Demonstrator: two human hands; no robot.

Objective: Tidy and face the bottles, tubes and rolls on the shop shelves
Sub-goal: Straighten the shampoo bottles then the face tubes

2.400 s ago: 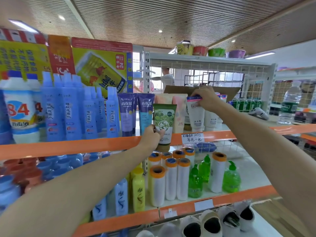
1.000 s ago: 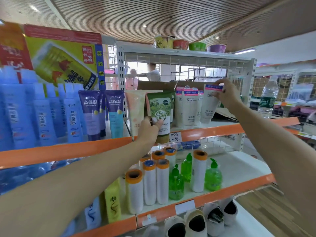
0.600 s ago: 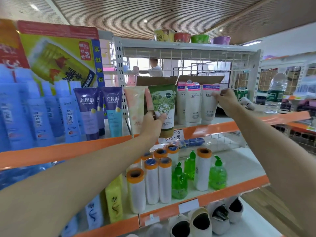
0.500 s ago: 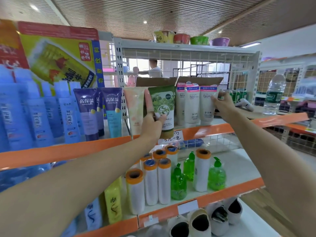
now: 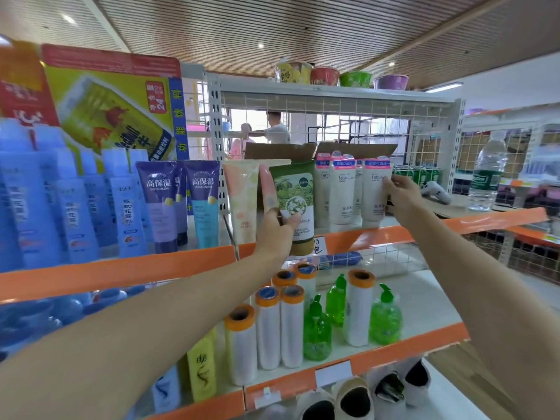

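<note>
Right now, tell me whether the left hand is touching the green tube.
Touching. The head view shows the left hand wrapped around the green tube, thumb pressed across its label.

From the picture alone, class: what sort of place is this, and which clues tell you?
Most likely a small shop. Orange-edged shelves hold rows of tubes facing outward, a handwritten price tag is stuck on the shelf edge, and rolls stand in rows below.

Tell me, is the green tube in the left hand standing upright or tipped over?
Upright. The green tube stands cap down at the shelf's front edge, label facing out, with the left hand wrapped around its lower part.
</note>
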